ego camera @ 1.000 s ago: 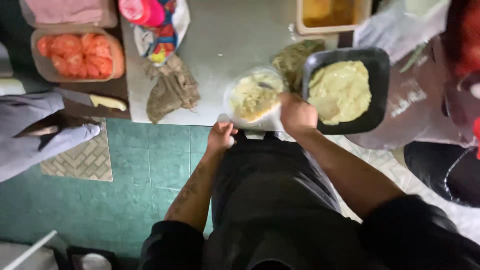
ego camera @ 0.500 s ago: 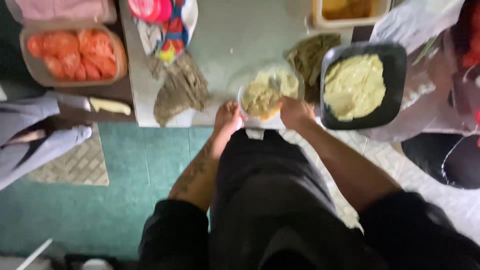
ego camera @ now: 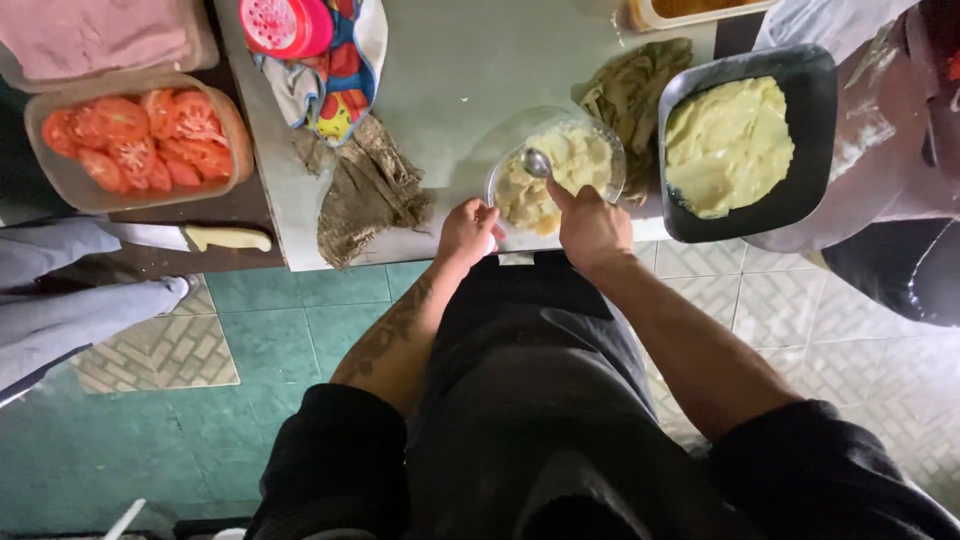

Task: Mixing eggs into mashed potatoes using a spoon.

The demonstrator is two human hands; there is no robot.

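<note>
Clear bowl (ego camera: 560, 170) heaped with pale yellow mash; right hand (ego camera: 592, 228) grips spoon (ego camera: 537, 163), left hand (ego camera: 468, 232) steadies rim

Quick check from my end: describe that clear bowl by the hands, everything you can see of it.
The clear bowl is round, see-through, plastic or glass by its look, upright at the near edge of the pale counter. It holds pale yellow food in soft pieces. A metal spoon is dipped in, held by the right hand; the left hand is at its near-left rim. A black tray of yellow mash sits to its right, a greenish cloth behind.
</note>
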